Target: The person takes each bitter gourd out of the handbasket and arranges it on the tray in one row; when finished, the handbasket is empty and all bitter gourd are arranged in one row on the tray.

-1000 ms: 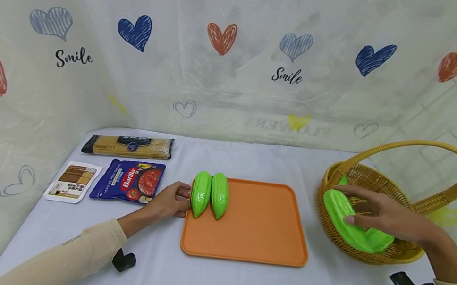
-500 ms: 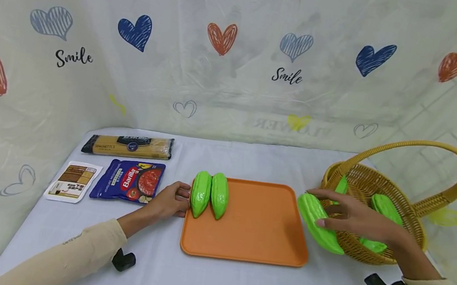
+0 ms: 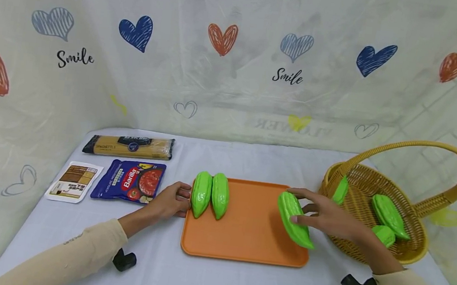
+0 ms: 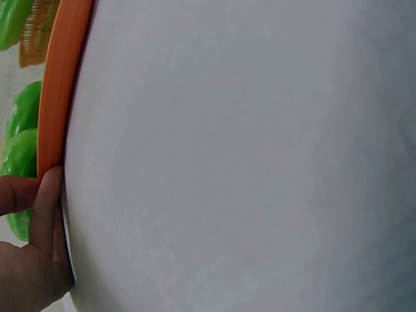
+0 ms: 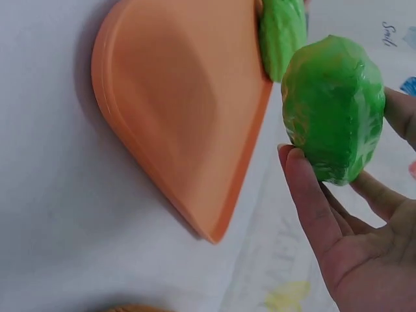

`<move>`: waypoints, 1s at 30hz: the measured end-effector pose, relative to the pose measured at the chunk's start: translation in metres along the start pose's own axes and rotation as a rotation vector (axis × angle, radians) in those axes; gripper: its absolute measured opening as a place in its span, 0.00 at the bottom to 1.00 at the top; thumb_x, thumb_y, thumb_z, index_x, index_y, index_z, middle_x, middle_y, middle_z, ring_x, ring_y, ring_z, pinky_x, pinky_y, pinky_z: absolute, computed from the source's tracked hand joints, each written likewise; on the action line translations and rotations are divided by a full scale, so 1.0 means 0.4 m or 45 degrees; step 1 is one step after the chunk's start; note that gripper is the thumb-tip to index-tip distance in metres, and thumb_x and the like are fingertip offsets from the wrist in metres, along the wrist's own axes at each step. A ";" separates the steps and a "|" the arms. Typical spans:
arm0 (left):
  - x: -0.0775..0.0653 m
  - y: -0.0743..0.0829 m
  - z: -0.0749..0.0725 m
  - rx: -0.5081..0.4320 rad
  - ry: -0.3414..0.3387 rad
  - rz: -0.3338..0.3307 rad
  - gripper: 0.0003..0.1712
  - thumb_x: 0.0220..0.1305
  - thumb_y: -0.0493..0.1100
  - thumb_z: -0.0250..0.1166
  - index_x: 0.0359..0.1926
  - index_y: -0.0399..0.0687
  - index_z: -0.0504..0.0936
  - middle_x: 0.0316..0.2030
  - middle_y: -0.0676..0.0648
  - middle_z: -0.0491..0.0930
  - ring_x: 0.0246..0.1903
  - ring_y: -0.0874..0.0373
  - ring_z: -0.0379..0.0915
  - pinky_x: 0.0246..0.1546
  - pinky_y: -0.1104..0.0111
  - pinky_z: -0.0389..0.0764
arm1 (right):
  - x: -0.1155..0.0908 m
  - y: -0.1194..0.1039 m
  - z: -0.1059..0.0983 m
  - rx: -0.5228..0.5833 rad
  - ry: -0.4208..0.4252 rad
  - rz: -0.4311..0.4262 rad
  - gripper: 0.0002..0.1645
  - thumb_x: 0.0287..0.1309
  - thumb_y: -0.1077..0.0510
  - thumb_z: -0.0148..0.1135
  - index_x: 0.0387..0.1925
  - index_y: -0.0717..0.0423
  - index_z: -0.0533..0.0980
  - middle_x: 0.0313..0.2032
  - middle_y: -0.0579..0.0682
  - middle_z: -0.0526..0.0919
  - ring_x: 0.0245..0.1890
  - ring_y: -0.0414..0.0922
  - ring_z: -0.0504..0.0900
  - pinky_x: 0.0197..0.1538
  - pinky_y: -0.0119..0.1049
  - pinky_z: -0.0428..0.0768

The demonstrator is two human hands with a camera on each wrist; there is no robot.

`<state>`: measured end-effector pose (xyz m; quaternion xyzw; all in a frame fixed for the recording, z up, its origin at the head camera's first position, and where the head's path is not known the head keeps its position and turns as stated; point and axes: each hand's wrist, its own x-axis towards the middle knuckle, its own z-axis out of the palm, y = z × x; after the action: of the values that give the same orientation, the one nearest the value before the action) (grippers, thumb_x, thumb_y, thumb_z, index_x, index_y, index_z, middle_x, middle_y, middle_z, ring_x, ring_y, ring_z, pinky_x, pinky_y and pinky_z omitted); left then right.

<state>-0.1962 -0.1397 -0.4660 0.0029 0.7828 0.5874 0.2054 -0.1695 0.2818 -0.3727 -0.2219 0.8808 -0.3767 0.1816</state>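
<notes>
My right hand holds a glossy green bitter melon over the right part of the orange tray. The right wrist view shows thumb and fingers around the sides of this bitter melon, its blunt end toward the camera. Two more bitter melons, one at the tray's left edge and another beside it, lie side by side. My left hand grips the left rim of the tray; in the left wrist view, thumb and fingers meet at that rim.
A wicker basket with a tall handle stands at the right, holding several bitter melons. At the left lie a spaghetti pack, a blue Barilla pouch and a white-edged brown pack. A printed curtain hangs behind.
My right hand has carried the bitter melon leftward from the basket to above the tray, uncovering the others in the basket. The left hand and tray have stayed in place.
</notes>
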 end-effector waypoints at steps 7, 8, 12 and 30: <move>0.003 0.000 0.000 -0.007 -0.007 0.004 0.34 0.62 0.31 0.62 0.69 0.35 0.64 0.57 0.36 0.71 0.53 0.47 0.76 0.42 0.61 0.89 | 0.025 0.000 0.025 0.041 0.025 0.041 0.41 0.62 0.47 0.68 0.72 0.50 0.63 0.65 0.59 0.70 0.53 0.54 0.80 0.52 0.42 0.83; 0.003 0.001 0.000 -0.007 -0.007 0.005 0.34 0.62 0.32 0.62 0.69 0.35 0.64 0.57 0.36 0.71 0.53 0.47 0.76 0.42 0.61 0.89 | 0.030 0.000 0.028 0.048 0.032 0.052 0.41 0.62 0.46 0.68 0.72 0.49 0.63 0.65 0.59 0.70 0.54 0.54 0.80 0.53 0.43 0.83; 0.004 0.002 -0.001 -0.009 -0.006 0.002 0.34 0.62 0.32 0.63 0.68 0.35 0.64 0.57 0.36 0.71 0.53 0.47 0.77 0.42 0.61 0.89 | 0.049 -0.007 0.037 0.078 0.049 0.071 0.40 0.62 0.46 0.68 0.72 0.48 0.63 0.63 0.60 0.70 0.53 0.54 0.82 0.51 0.42 0.83; 0.006 -0.007 0.000 -0.016 -0.010 0.003 0.34 0.62 0.32 0.62 0.68 0.35 0.64 0.57 0.36 0.71 0.53 0.47 0.76 0.41 0.61 0.89 | 0.155 -0.009 0.101 0.304 -0.010 0.054 0.41 0.64 0.50 0.66 0.73 0.54 0.61 0.64 0.66 0.67 0.43 0.50 0.87 0.45 0.41 0.86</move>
<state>-0.1979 -0.1401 -0.4695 0.0047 0.7782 0.5926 0.2079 -0.2006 0.2233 -0.4059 -0.1816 0.8334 -0.4742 0.2181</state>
